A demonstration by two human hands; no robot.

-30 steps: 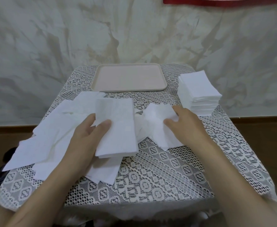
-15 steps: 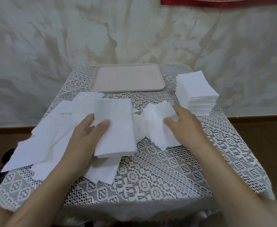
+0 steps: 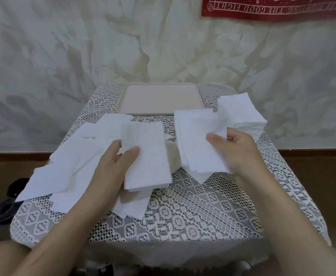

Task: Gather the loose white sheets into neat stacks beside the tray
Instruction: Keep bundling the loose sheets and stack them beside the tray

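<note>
Right hand [image 3: 240, 150], fingers pinching, now has its sheet bunch [image 3: 197, 140] raised off the bench [image 3: 183, 216], nearer the finished stack [image 3: 242, 112]. Left hand [image 3: 111, 166] still pinches 1 bundle [image 3: 147, 156]. Loose sheets [image 3: 67, 166] remain, so gathering continues.

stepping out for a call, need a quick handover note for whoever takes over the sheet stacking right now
Left hand: grips a small squared stack over the middle of the table.
Right hand: pinches a rougher bundle in front of the tray's right end.
Tray: at the table's far edge.
Done: one tall neat stack stands right of the tray.
Left: loose sheets lie overlapping on the table's left, a few under the left hand's stack. Square both held lots, set them beside the tray, then gather the rest.
</note>
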